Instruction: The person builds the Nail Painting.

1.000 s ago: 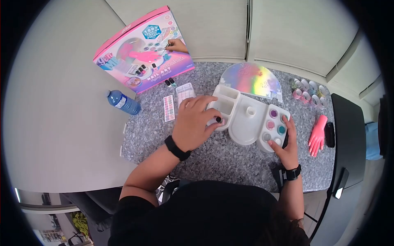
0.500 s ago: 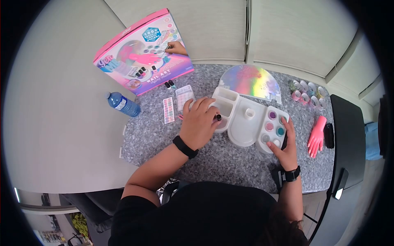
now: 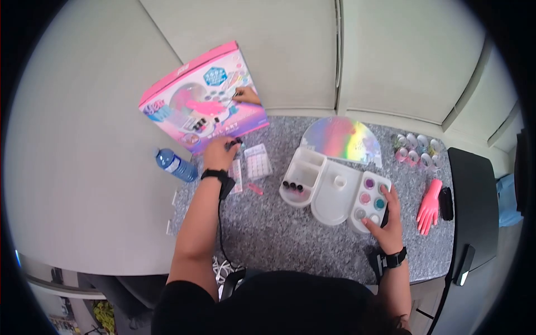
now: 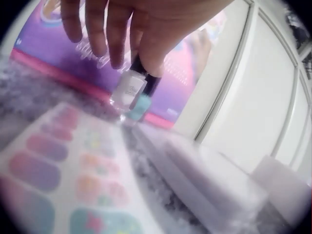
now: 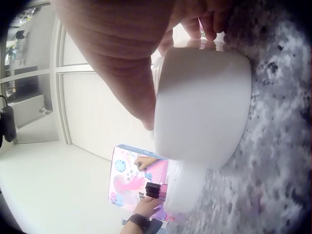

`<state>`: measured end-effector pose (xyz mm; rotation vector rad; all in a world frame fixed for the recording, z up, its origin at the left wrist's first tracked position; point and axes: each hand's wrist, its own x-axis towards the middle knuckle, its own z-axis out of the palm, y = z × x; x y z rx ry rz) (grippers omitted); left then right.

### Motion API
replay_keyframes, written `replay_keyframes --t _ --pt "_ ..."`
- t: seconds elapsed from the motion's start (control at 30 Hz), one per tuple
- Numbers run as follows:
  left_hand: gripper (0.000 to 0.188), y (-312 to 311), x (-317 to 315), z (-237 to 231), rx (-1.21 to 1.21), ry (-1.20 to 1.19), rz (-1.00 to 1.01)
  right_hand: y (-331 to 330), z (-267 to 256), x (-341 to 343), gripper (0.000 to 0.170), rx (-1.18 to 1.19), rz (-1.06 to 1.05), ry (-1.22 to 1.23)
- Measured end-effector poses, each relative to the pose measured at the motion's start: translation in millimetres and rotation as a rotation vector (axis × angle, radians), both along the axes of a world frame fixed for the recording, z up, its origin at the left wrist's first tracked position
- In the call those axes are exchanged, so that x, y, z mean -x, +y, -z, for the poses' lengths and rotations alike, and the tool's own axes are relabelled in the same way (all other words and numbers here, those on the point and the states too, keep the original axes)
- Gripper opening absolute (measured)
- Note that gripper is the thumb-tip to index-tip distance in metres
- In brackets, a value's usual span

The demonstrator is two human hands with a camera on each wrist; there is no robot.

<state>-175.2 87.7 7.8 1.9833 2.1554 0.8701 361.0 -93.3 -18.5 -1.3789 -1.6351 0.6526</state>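
Note:
My left hand (image 3: pixel 219 153) is at the foot of the toy box, pinching the black cap of a clear nail polish bottle (image 4: pixel 129 90) between thumb and finger. Right beside it is a teal nail polish bottle (image 4: pixel 141 108), partly hidden by the clear one. My right hand (image 3: pixel 389 229) grips the right end of the white tray (image 3: pixel 329 209), thumb on the near edge and fingers over the far side. Pots of purple, pink and teal glitter (image 3: pixel 379 204) sit in that end. Three black-capped polish bottles (image 3: pixel 293 186) stand in the tray's left section.
The nail art box (image 3: pixel 206 100) leans at the back left, a water bottle (image 3: pixel 176 164) beside it. Sticker sheet (image 3: pixel 237 176) and white nail case (image 3: pixel 258 162) lie left of the tray. A holographic panel (image 3: pixel 343 139), pink model hand (image 3: pixel 429 206) and small tubs (image 3: pixel 419 151) are beyond.
My left hand has left the tray's left section, where it held a black-capped bottle, and moved left and back to the bottles by the box. My right hand stays on the tray.

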Motion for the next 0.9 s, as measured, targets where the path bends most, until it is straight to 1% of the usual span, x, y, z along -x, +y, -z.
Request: replay_keyframes --t 0.03,0.1,0.17,0.2,0.27,0.33,0.37,0.43,0.6,0.67,0.87,0.9 --pt "0.025 -5.7 -4.5 -2.2 -0.051 0.003 0.004 -0.7 1.0 -1.1 0.102 0.020 0.002 0.006" --pt "0.019 -21.6 -20.6 -29.3 -0.061 -0.037 -0.025 -5.4 -0.6 -0.9 0.102 0.036 0.030 0.015" --pt "0.016 -45.0 -46.3 -60.2 -0.299 -0.064 0.105 -2.7 -4.7 0.3 0.101 0.014 -0.005 -0.004" --pt "0.015 -59.1 -64.8 -76.1 -0.332 -0.111 0.195 -2.8 -5.7 2.3 0.101 0.020 0.001 0.024" --pt "0.017 -91.7 -104.9 -100.4 -0.224 -0.178 0.362 -0.3 -4.9 2.4 0.100 0.013 0.002 0.025" --pt "0.019 -114.4 -135.6 -109.4 -0.170 -0.111 0.595 -1.8 -4.5 1.3 0.100 0.023 0.002 0.019" --pt "0.019 -120.9 -147.7 -106.4 -0.159 -0.121 0.600 -0.5 -4.2 1.3 0.100 0.009 -0.003 0.014" --pt "0.025 -129.4 -165.6 -102.2 -0.173 0.108 0.702 -0.3 -3.0 0.6 0.100 0.001 -0.001 0.013" --pt "0.020 -121.6 -175.6 -69.6 -0.137 0.141 0.716 -1.3 -6.3 2.6 0.102 0.013 -0.002 0.039" --pt "0.020 -119.8 -175.8 -63.3 -0.145 0.221 0.667 -0.1 -6.7 2.6 0.102 0.025 -0.002 0.048" --pt "0.021 -115.4 -176.6 -50.6 -0.110 0.204 0.685 1.3 -0.5 1.7 0.102 -0.013 -0.021 0.031" --pt "0.021 -115.2 -177.0 -47.7 -0.108 0.208 0.675 1.2 0.7 2.1 0.101 -0.007 -0.023 0.074"
